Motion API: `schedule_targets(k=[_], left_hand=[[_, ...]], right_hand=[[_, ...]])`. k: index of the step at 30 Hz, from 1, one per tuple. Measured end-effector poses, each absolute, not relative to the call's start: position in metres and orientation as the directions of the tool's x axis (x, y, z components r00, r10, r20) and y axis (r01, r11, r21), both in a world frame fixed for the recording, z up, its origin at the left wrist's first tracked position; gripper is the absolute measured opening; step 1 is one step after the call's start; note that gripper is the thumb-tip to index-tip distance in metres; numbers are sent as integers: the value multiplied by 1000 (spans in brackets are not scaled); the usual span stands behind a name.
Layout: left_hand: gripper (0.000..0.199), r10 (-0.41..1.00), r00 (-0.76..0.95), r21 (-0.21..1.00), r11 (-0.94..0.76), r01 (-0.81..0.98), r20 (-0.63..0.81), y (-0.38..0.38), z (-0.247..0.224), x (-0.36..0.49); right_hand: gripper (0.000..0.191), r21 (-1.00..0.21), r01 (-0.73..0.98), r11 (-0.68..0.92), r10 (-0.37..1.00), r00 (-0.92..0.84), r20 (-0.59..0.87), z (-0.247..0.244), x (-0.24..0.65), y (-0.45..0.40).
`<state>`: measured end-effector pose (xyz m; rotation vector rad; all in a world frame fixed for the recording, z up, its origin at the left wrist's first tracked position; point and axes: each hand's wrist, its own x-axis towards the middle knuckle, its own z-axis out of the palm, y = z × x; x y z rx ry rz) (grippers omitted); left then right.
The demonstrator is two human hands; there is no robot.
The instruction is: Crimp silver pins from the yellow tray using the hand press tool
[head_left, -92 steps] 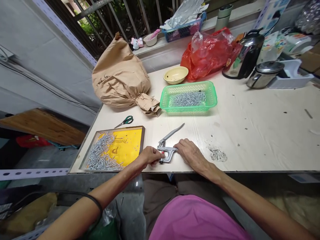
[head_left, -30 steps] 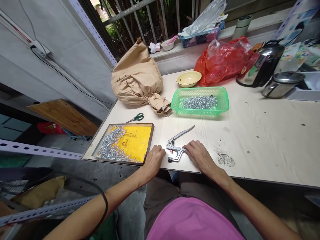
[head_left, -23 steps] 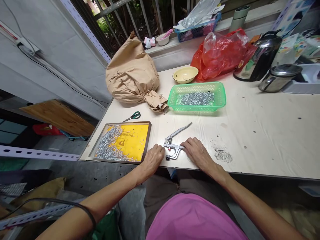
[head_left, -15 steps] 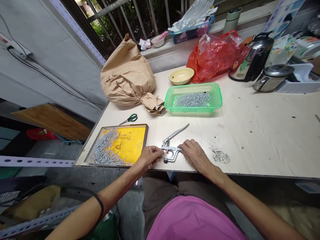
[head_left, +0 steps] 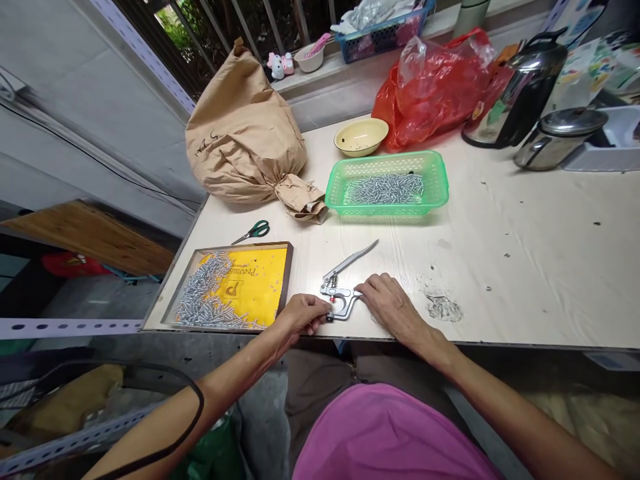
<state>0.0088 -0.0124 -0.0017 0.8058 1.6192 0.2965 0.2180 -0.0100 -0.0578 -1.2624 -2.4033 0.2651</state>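
Observation:
A pair of metal snap-fastener pliers (head_left: 345, 293) lies on the table near its front edge, the long upper handle spread away from the frame. My right hand (head_left: 390, 303) is closed on the lower handle, at the right of the tool. At the jaw, my left hand (head_left: 306, 315) pinches with thumb and forefinger beside the red-tipped die; whatever sits between the fingertips is too small to make out. Left of that hand, a shallow tray (head_left: 289, 273) with a yellow bottom holds a heap of small silvery metal pieces (head_left: 205, 293).
Behind the pliers stands a green plastic basket (head_left: 435, 200) with more metal pieces. Scissors (head_left: 253, 231), a tied brown paper bag (head_left: 245, 140), a cream bowl (head_left: 361, 137), a red plastic bag (head_left: 435, 87), a kettle (head_left: 520, 93) and a lidded steel pot (head_left: 557, 140) surround it.
My left fingertips have moved slightly down and right, closer to the lower jaw of the pliers. My right hand keeps its hold on the handle. The camera view has shifted a little.

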Motion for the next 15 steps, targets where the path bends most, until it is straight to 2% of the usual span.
schedule_targets(k=[6, 9, 11, 15], left_hand=[[33, 522, 44, 494, 772, 399, -852, -5, 1, 5], [37, 510, 61, 491, 777, 394, -858, -7, 4, 4], [39, 516, 69, 499, 775, 386, -854, -11, 5, 4], [37, 513, 51, 491, 782, 384, -857, -18, 7, 6]], right_hand=[[21, -316, 755, 575, 818, -534, 212, -48, 218, -14], [19, -375, 707, 600, 792, -592, 151, -34, 225, -12], [34, -400, 660, 636, 758, -633, 160, -25, 234, -4], [92, -304, 654, 692, 715, -679, 167, -23, 247, 27]])
